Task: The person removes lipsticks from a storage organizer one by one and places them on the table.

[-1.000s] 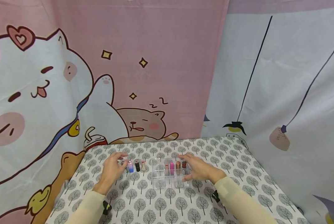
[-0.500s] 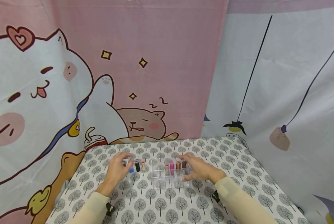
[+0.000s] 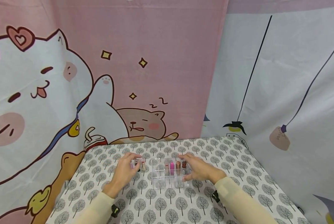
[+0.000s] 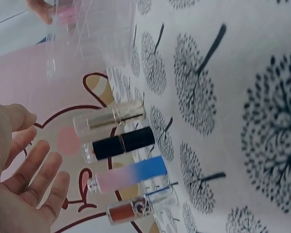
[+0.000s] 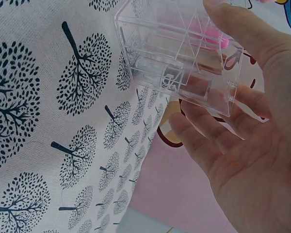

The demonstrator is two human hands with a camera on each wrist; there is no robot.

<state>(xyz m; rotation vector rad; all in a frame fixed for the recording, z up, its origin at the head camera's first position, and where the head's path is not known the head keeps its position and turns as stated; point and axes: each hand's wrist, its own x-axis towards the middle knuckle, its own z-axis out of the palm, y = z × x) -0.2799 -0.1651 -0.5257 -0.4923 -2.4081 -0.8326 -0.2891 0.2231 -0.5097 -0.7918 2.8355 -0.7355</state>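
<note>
My left hand point(image 3: 125, 169) hovers over a row of lip products, its fingers loosely bent and nothing in them. In the left wrist view stand a gold lipstick with a clear cap point(image 4: 111, 117), a black lipstick point(image 4: 125, 144), a pink-and-blue tube point(image 4: 131, 174) and a clear tube with a reddish-brown part point(image 4: 123, 211). The hand hides much of this row from the head view. My right hand point(image 3: 198, 168) grips the right end of a clear divided organizer point(image 3: 159, 180), thumb at the front, fingers behind. A bright pink lipstick point(image 3: 171, 168) and several brownish ones stand in its right-hand back compartments.
The organizer's left and front compartments show no lipsticks. A cloth with printed trees point(image 3: 169, 203) covers the table. Cartoon-printed curtains point(image 3: 167, 77) hang behind and along the right side.
My left hand has moved right along the lip products, from the left end of the row to over the black one. The right hand and the organizer have kept their places.
</note>
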